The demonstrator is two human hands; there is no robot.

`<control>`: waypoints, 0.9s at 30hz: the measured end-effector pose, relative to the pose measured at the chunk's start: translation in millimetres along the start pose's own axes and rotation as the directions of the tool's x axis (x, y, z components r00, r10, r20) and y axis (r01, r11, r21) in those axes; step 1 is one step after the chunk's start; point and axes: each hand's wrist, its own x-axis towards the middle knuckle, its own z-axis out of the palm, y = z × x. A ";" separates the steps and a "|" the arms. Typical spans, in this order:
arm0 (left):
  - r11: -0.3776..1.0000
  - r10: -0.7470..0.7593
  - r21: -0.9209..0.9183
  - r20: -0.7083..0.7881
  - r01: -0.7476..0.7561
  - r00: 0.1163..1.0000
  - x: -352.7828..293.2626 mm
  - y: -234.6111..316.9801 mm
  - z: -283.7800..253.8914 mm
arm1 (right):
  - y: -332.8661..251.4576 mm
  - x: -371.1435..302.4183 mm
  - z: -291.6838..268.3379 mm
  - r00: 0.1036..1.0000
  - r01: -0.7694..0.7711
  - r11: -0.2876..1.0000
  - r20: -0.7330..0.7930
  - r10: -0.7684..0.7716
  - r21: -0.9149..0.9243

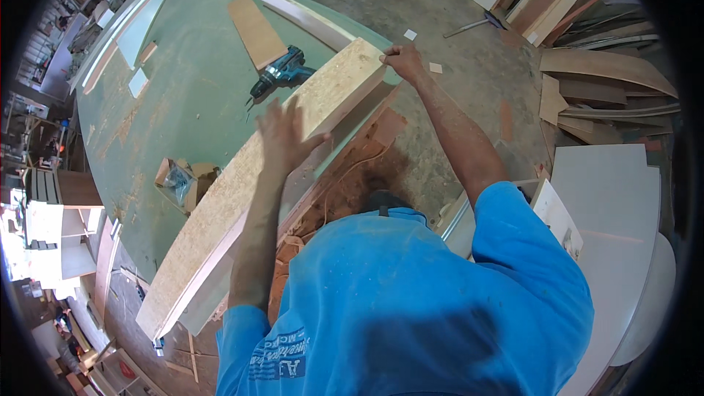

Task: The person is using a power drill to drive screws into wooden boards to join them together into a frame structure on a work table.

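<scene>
A long pale wooden panel (pixel 220 185) with a rough, light top face and a whitish side lies slantwise along the near edge of the green-topped table (pixel 205 103). At its far right end, the fingers of my right hand (pixel 403 62) close on the corner. My left hand (pixel 282 136), slightly blurred, is spread over the panel's middle with the fingers apart; whether it touches the surface I cannot tell. Just beyond the panel lies a blue-and-black cordless drill (pixel 282 75), its bit pointing toward the lower left.
A brown board strip (pixel 255 29) and a white-sided panel (pixel 308 18) lie beyond the drill. An opened small cardboard box (pixel 187 185) with a plastic bag sits by the panel. A hammer (pixel 473 26) and offcuts (pixel 601 88) lie on the floor at right, near a large white board (pixel 605 227).
</scene>
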 end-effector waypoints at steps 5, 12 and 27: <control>0.999 0.025 0.036 0.035 -0.026 0.999 102.8 69.2 45.8 | 20.8 8.7 -1.1 0.995 0.047 0.997 0.080 -0.053 0.069; 0.988 -0.034 0.153 0.075 0.022 0.997 156.5 90.3 89.5 | 30.0 7.6 -6.1 0.968 0.110 0.964 0.193 -0.159 0.242; 0.992 -0.068 0.111 0.081 0.058 0.994 167.9 103.9 89.3 | 68.1 7.3 -23.1 0.876 0.189 0.846 0.304 -0.375 0.498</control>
